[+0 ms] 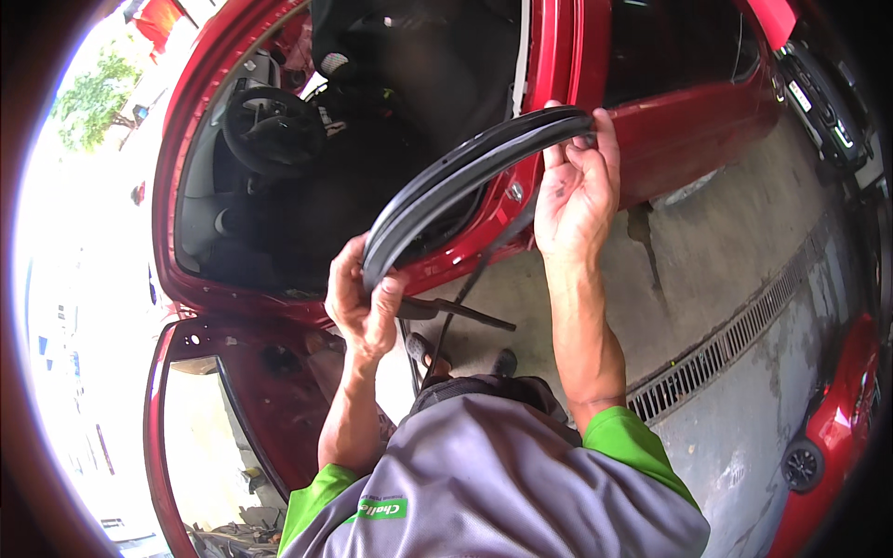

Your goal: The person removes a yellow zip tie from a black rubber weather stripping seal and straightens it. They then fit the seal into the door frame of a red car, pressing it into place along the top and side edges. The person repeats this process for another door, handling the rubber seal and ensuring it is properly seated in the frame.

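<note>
A curved black rubber weatherstrip (pixel 474 152) arches between my hands, in front of the open doorway of a red car (pixel 551 56). Its lower left end is pinched by my left hand (pixel 361 307), thumb on the near side. At the upper right, my right hand (pixel 579 191) grips the other end of the arch, palm turned toward me and fingers bent round it. More black strip (pixel 486 262) hangs below toward my feet, and a loose black length (pixel 474 316) sticks out to the right under my left hand. Where these lengths join is hidden.
An opened red car door (pixel 166 409) stands at lower left. Inside the car are a steering wheel (pixel 272 130) and dark interior. A drain grate (pixel 716 358) crosses the concrete floor (pixel 716 232) at right. Another red car (pixel 842 418) and a dark vehicle (pixel 819 102) stand farther right.
</note>
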